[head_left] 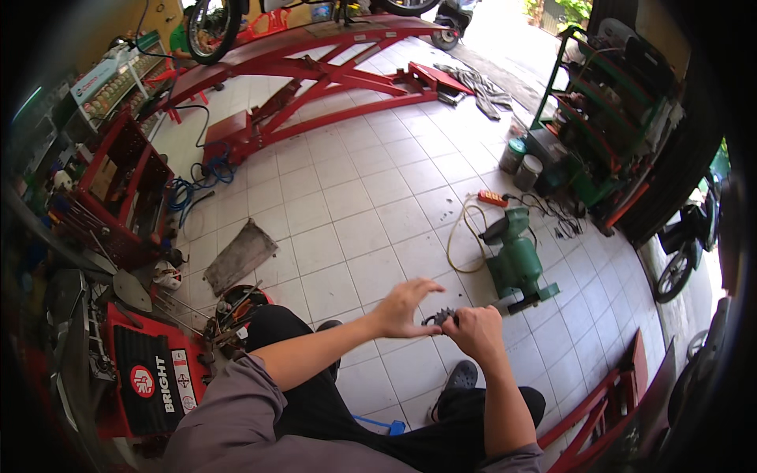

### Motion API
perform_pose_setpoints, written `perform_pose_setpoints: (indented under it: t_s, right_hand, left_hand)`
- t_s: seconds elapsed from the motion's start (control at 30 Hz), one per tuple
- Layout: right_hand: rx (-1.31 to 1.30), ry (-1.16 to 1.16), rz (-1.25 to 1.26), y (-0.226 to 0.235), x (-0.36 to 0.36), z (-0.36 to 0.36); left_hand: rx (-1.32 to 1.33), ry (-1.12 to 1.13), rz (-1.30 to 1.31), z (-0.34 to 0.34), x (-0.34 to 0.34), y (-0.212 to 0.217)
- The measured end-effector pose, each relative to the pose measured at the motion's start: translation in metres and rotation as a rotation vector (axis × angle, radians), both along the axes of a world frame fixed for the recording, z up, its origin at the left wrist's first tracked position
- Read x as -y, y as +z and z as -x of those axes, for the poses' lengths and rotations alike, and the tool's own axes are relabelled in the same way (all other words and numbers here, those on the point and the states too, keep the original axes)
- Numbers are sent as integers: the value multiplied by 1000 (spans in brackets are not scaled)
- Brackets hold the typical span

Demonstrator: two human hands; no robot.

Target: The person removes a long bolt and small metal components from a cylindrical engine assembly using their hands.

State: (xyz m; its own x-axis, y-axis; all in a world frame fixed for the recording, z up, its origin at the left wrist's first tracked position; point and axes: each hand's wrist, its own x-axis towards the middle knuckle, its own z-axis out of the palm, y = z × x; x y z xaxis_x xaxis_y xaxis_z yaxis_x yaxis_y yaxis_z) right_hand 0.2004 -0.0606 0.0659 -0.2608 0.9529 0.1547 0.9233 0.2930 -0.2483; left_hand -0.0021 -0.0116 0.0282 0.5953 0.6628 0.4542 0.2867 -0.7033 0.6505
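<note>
Between my hands, in front of my knees, is a small dark toothed sprocket [443,316]. My right hand [478,329] is closed on its right side, with the fingers wrapped round and the thumb pressed to it. To the left, my left hand [400,310] is open, its fingers spread and curved above the sprocket. The left thumb reaches the sprocket's left edge; whether it touches cannot be made out. Just beyond my right hand, a green bench grinder [519,262] stands on the tiled floor.
Ahead is a red motorcycle lift [331,87]. A red tool cart [118,189] and a blue hose [188,193] are at left, near a grey mat [240,256] and a tool-filled container [236,303]. A yellow cord [455,251] lies left of the grinder; a green shelf rack [603,102] stands at right.
</note>
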Motion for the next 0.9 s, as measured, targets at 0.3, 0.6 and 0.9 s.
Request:
perform_pose_setpoints:
  t_s: [0.3, 0.6, 0.9]
  right_hand:
    - [-75, 86, 0, -5, -5, 19]
    - [10, 106, -32, -18, -15, 18]
    - [-45, 144, -15, -5, -9, 27]
  left_hand:
    - [-23, -101, 290, -21, 2, -37]
    - [-44, 438, -15, 46, -76, -3]
    - [-231, -132, 58, 10, -12, -8]
